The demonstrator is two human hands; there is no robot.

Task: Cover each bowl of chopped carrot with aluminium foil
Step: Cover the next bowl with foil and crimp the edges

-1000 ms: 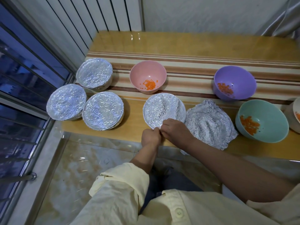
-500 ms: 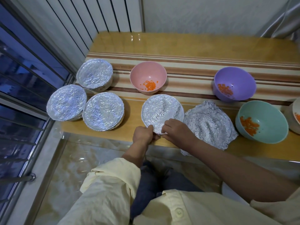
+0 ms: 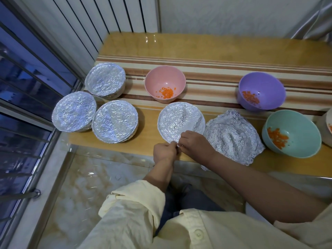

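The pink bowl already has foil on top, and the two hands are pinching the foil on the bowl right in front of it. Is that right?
Not quite. The pink bowl has no foil on it: the head view shows it open, with chopped carrot inside. The rest is right: the left hand and right hand pinch the foil at the near edge of the foil-covered bowl in front of it.

Home interior, likely balcony nook: barred window, marble-look floor, striped wooden tabletop, plastic household bowls.
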